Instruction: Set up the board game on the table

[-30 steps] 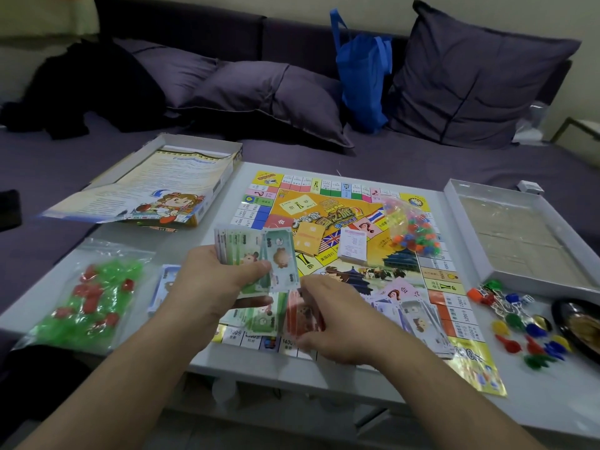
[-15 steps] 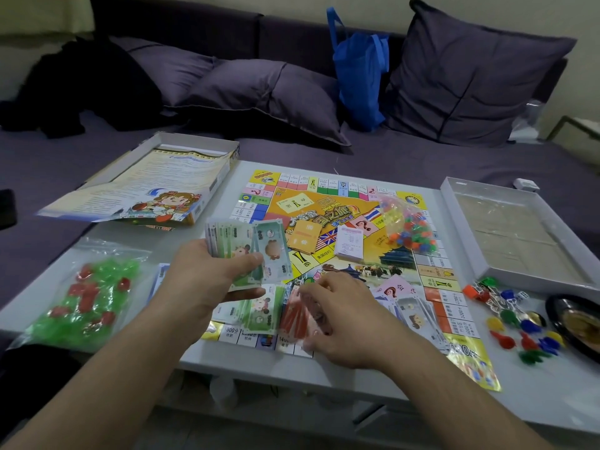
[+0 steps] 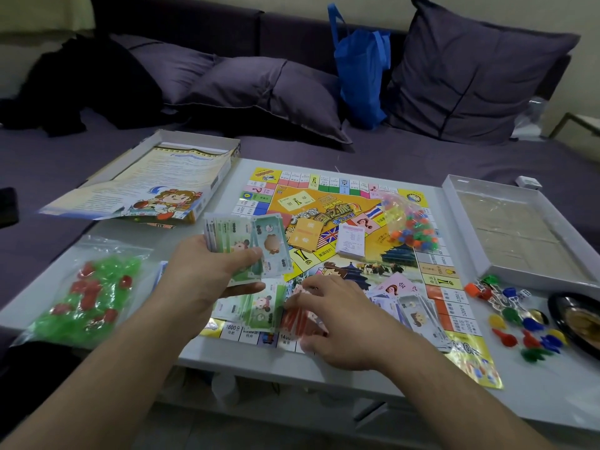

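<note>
Crowding the board (image 3: 328, 203): card stacks (image 3: 350, 243), token bag (image 3: 409, 227), scattered pawns (image 3: 522, 323).

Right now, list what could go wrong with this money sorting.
The left hand holds a loosely fanned stack of notes; some could slip onto the sorted piles. The right hand presses the red notes at the table's near edge, where a nudge might send them off.

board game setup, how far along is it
Done: the board lies open on the table, with two card stacks on its middle. In hand: the left hand holds a fan of play money while the right hand works red notes on the board's near edge. Left: the bag of green and red pieces and the bag of small coloured pieces look unopened; pawns lie loose.
</note>
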`<state>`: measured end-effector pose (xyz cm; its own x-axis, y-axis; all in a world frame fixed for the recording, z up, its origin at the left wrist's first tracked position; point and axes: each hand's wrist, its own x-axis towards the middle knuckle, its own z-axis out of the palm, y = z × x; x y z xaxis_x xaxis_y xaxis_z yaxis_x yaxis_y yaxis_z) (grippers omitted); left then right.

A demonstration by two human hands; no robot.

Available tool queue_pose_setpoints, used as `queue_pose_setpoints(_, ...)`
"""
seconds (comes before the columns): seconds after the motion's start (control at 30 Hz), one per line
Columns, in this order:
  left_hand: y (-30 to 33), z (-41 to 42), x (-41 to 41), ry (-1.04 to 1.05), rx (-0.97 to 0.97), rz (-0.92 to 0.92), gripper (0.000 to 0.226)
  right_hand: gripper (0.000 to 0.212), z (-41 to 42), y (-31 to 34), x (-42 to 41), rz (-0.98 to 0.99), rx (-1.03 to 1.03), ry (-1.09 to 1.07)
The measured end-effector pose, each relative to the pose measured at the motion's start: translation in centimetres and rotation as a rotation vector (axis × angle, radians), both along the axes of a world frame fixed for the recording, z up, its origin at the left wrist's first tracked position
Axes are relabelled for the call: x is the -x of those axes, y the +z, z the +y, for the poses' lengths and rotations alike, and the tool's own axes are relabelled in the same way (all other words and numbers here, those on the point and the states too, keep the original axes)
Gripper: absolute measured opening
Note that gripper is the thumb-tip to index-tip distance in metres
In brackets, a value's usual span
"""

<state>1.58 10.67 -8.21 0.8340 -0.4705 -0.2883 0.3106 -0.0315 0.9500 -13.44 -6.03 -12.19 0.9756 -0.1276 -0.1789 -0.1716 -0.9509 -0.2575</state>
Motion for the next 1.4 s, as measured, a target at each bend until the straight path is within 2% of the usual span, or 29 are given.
queue_pose_setpoints(0.23, 0.5, 0.0, 0.1, 0.009, 0.010, 0.006, 0.025, 0.053, 0.2, 0.7, -0.1, 0.004, 0.019, 0.010)
queue_pose_setpoints(0.5, 0.9, 0.2, 0.1, 0.025, 0.023, 0.007, 0.022, 0.059, 0.4, 1.0, 0.0, 0.028, -0.014, 0.001)
queue_pose_setpoints(0.67, 0.8, 0.4, -0.2, 0.041, 0.028, 0.008, 0.025, 0.044, 0.7, 1.1, 0.1, 0.003, -0.048, -0.025)
queue_pose_setpoints(1.07, 1.1, 0.9, -1.0, 0.074, 0.024, 0.012, 0.024, 0.035, 0.8, 1.1, -0.1, 0.014, -0.061, -0.034)
queue_pose_setpoints(1.2, 1.2, 1.1, -1.1, 0.075, 0.031, 0.013, 0.025, 0.025, 0.8, 0.9, -0.1, -0.047, -0.100, -0.059)
queue_pose_setpoints(1.4, 0.9, 1.4, -1.3, 0.067, 0.010, 0.012, 0.025, 0.023, 0.9, 0.4, -1.0, -0.136, -0.107, -0.111)
